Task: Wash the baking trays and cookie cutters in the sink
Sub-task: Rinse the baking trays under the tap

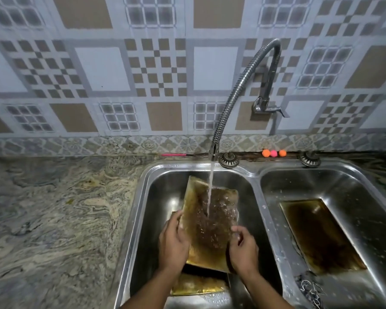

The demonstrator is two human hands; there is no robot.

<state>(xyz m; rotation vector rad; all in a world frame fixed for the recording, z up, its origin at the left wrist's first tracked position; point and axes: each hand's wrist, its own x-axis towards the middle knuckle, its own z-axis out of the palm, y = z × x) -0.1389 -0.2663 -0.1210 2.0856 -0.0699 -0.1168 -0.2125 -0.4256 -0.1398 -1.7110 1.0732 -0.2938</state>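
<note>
A golden-brown baking tray (196,197) is tilted in the left basin of the steel sink (143,188), under water running from the flexible tap (214,150). My left hand (173,241) grips its left edge and my right hand (243,248) grips its right edge. A second tray (198,285) lies below it on the basin floor, partly hidden by my arms. A third, dark-stained tray (321,235) rests in the right basin. Small wire cookie cutters (310,288) lie at the right basin's near edge.
A marbled stone counter (54,219) stretches to the left of the sink. The tap handle (270,108) is on the tiled wall. Three small orange and pink balls (273,153) and a pink stick (176,154) lie along the back ledge. Two drain stoppers (228,160) sit behind the basins.
</note>
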